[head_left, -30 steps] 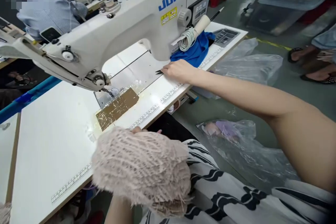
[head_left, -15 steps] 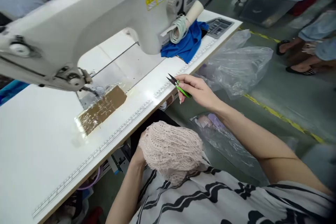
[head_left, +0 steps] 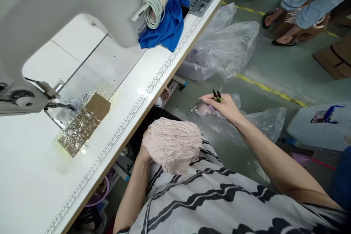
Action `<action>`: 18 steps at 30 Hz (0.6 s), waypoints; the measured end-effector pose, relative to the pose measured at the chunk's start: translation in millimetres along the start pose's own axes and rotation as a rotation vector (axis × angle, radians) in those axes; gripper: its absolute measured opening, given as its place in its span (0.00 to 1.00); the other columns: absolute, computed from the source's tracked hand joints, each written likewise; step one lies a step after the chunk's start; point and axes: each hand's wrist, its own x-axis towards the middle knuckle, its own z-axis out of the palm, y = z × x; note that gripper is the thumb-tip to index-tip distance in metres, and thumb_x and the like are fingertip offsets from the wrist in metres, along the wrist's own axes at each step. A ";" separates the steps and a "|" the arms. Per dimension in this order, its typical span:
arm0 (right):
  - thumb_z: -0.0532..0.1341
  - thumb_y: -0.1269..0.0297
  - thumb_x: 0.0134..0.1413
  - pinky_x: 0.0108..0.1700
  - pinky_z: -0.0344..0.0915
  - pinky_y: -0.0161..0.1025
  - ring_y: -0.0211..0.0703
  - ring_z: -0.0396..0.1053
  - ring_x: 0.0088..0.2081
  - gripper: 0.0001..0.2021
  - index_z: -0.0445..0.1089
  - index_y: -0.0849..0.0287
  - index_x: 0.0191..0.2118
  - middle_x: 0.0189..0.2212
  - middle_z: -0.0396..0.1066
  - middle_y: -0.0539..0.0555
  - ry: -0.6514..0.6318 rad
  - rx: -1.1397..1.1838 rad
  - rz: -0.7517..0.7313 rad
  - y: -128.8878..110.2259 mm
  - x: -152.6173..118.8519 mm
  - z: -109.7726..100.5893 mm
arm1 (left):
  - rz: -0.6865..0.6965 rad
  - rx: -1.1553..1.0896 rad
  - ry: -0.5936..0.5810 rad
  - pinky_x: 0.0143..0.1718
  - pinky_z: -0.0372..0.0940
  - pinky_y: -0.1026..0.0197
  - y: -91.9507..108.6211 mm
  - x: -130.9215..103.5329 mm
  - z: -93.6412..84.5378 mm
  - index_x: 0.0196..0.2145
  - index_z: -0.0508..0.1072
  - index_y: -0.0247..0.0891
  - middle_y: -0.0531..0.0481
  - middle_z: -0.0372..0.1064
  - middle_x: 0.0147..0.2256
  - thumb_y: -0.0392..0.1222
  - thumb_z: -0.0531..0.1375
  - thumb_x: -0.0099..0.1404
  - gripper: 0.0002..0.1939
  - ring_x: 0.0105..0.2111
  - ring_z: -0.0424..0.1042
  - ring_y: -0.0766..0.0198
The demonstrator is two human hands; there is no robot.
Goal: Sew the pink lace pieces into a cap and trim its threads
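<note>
My right hand (head_left: 222,106) holds small green-handled thread snips (head_left: 217,95), blades pointing up, out over the floor to the right of the sewing table (head_left: 33,186). A bundle of fuzzy pink knitted fabric (head_left: 172,144) sits in my lap against my striped clothing. My left hand is hidden under that bundle and appears to hold it; only the forearm (head_left: 134,190) shows. The white sewing machine (head_left: 55,3) stands on the table, with its needle area over a taped brown patch (head_left: 83,122).
A blue cloth (head_left: 166,25) and a spool of white cord (head_left: 153,7) lie by the machine base. Clear plastic bags (head_left: 227,49) lie on the floor to the right, one just below my right hand. Another person's sandalled feet (head_left: 282,31) are at top right.
My right hand picked the snips up from the table near the machine and carried them down to the right, off the table edge. The pink bundle moved from the table edge into my lap.
</note>
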 end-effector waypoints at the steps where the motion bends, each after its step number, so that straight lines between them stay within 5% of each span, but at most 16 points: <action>1: 0.63 0.47 0.58 0.23 0.55 0.34 0.33 0.59 0.20 0.20 0.80 0.60 0.43 0.30 0.76 0.53 -0.052 0.035 -0.015 -10.1 -9.5 7.6 | 0.005 -0.036 0.010 0.43 0.76 0.54 -0.7 2.6 1.2 0.42 0.79 0.40 0.46 0.81 0.43 0.55 0.59 0.69 0.17 0.43 0.80 0.54; 4: 0.65 0.49 0.57 0.32 0.65 0.36 0.37 0.70 0.31 0.19 0.79 0.55 0.49 0.50 0.75 0.56 -0.379 0.177 -0.179 -49.2 -30.1 27.6 | 0.051 -0.115 0.012 0.48 0.75 0.53 -0.3 7.9 3.0 0.38 0.81 0.40 0.46 0.81 0.41 0.57 0.69 0.57 0.19 0.44 0.79 0.50; 7: 0.72 0.56 0.50 0.49 0.70 0.42 0.47 0.74 0.48 0.22 0.77 0.52 0.52 0.51 0.75 0.55 -0.586 0.181 -0.323 -83.2 -42.5 41.1 | 0.085 -0.196 0.001 0.49 0.73 0.54 3.5 3.7 2.0 0.40 0.82 0.40 0.45 0.81 0.43 0.55 0.71 0.55 0.19 0.45 0.78 0.51; 11: 0.72 0.62 0.52 0.54 0.70 0.43 0.47 0.75 0.51 0.20 0.77 0.50 0.53 0.52 0.77 0.54 -0.582 0.057 -0.359 -104.6 -57.4 53.6 | 0.124 -0.302 -0.035 0.56 0.69 0.56 5.0 -5.9 -1.6 0.52 0.78 0.44 0.46 0.76 0.53 0.50 0.69 0.59 0.23 0.53 0.74 0.53; 14: 0.71 0.61 0.54 0.54 0.71 0.45 0.49 0.76 0.51 0.18 0.77 0.49 0.52 0.51 0.77 0.54 -0.536 -0.012 -0.343 -111.0 -69.4 63.8 | 0.102 -0.410 -0.049 0.62 0.63 0.56 -1.8 -7.7 -4.4 0.64 0.66 0.52 0.50 0.63 0.65 0.47 0.68 0.62 0.34 0.60 0.69 0.55; 18: 0.69 0.61 0.56 0.50 0.73 0.45 0.48 0.77 0.48 0.11 0.81 0.48 0.45 0.48 0.79 0.54 -0.430 -0.031 -0.330 -120.2 -86.4 76.5 | 0.054 -0.591 -0.109 0.60 0.65 0.55 -18.9 -6.4 -6.5 0.52 0.79 0.44 0.46 0.73 0.57 0.46 0.72 0.56 0.25 0.55 0.73 0.52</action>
